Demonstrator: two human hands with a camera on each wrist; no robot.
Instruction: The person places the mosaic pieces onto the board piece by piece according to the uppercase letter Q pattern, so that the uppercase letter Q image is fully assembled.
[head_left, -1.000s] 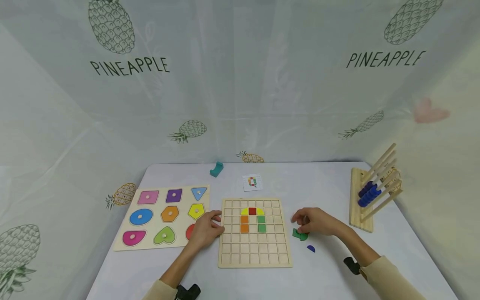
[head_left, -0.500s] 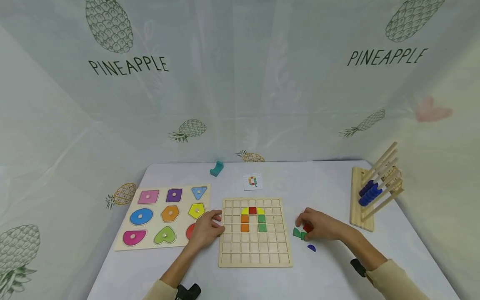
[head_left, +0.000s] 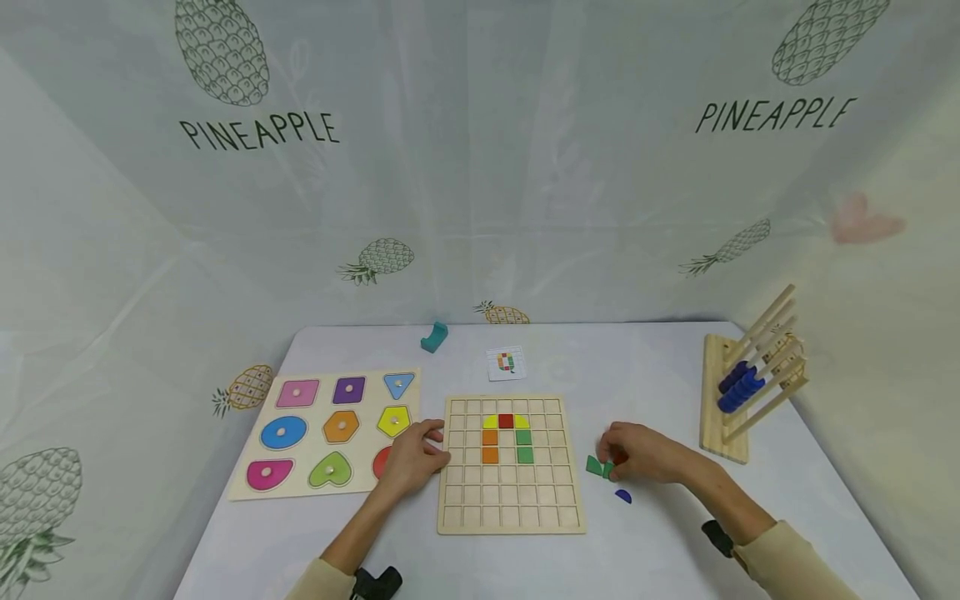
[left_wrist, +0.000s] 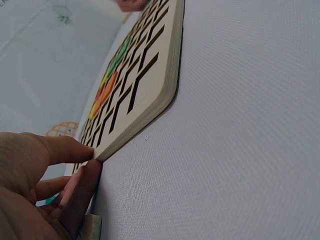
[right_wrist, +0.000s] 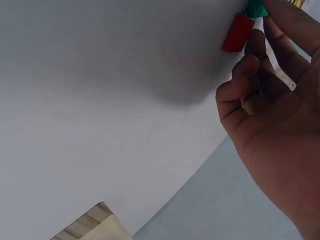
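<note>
My left hand rests at the left edge of a wooden grid board, its fingertips touching the rim, as the left wrist view also shows. Red, yellow, orange and green pieces lie in the board's cells, forming an arch. Right of the board, my right hand bends its fingers low over loose pieces. Close to its fingertips are a red block and a green piece in the right wrist view; whether it pinches either is unclear. Another green piece lies beside, and a blue half-round piece sits nearer.
A shape puzzle board lies left, partly under my left forearm. A pattern card lies behind the grid, with a teal curved piece at the table's back edge. A wooden peg stand with blue rings stands right.
My right hand has moved slightly right and nearer the body over the loose pieces. The red block, seen between its fingers half a second ago, is now hidden in the head view. The left hand stays put.
</note>
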